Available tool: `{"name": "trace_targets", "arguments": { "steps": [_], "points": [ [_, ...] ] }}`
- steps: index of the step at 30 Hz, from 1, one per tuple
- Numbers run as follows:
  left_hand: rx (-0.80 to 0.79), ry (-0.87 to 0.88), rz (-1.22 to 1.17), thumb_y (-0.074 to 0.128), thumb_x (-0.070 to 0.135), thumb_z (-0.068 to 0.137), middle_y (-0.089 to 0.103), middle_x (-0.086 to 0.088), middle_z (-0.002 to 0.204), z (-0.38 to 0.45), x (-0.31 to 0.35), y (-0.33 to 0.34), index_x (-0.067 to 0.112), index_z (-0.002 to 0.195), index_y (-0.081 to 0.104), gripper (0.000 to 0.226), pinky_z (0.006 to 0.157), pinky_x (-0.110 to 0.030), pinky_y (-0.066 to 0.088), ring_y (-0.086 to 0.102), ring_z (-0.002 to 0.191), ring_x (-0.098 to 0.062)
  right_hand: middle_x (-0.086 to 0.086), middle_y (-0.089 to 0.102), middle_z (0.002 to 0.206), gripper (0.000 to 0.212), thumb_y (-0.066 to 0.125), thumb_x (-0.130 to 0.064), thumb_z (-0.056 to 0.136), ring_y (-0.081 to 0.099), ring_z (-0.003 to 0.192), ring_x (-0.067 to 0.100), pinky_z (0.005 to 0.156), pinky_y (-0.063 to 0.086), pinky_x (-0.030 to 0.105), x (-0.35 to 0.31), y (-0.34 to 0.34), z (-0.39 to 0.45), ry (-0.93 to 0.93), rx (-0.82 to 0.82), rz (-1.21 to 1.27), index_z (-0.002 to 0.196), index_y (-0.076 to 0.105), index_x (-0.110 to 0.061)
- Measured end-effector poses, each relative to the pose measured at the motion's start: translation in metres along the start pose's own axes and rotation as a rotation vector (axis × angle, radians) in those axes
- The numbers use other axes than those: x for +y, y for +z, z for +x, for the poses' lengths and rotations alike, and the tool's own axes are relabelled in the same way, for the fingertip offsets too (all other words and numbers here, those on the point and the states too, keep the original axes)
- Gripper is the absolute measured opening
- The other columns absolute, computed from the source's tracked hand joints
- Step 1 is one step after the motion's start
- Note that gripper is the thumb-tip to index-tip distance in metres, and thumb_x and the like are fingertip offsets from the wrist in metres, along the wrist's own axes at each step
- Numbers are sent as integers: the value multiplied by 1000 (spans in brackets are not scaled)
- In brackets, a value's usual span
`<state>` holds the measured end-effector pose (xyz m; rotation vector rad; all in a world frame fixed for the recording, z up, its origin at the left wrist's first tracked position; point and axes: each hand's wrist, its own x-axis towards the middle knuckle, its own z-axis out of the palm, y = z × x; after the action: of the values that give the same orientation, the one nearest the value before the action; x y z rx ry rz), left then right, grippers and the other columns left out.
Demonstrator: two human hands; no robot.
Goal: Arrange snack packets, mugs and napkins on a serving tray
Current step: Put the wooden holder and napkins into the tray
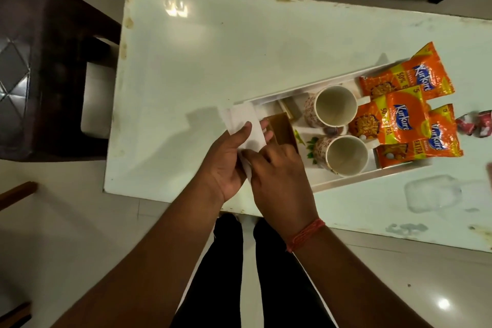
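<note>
— What is closest?
— Two bare arms. The left hand [226, 160] and the right hand [279, 168] both pinch a white napkin [247, 125] at the tray's left end.

— What is around it?
— The white tray [372, 177] holds two mugs [336, 106] and three orange snack packets [399, 120]. A brown card [282, 128] lies by the napkin.

— Anything hard to see?
— The right hand hides the tray's near corner. A red wrapper [476, 125] at the edge is blurry.

— And the room?
— A pale table [213, 61], a dark chair [40, 61], a shiny floor.
</note>
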<state>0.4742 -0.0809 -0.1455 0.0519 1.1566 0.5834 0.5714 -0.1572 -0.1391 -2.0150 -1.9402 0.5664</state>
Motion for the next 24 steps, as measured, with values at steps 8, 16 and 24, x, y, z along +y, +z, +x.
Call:
{"name": "trace_targets", "arguments": {
  "steps": [8,16,24],
  "points": [
    [2,99,106,47,7,101,68,-11,127,8,5,14,8,134,53,33,101,-49,51,64,119,-30,-18,60,107,33,56,-49,93,58,101,-6,84,48,15,13,-13,-1,751,160,885,119,57,-28],
    [225,349,686,62,12,92,66,-8,120,18,9,36,15,126,55,35,76,-37,62,66,105,-29,15,68,91,9,65,-10,92,66,65,19,55,55,25,14,-2,6,1239,-36,2036,99,63,-6],
    [214,694,1454,65,12,89,62,6,124,45,7,46,26,129,55,43,85,-19,44,59,107,-12,14,70,71,14,65,-9,92,64,54,19,50,54,26,23,4,-16,1526,136,2128,104,60,-5]
  ]
}}
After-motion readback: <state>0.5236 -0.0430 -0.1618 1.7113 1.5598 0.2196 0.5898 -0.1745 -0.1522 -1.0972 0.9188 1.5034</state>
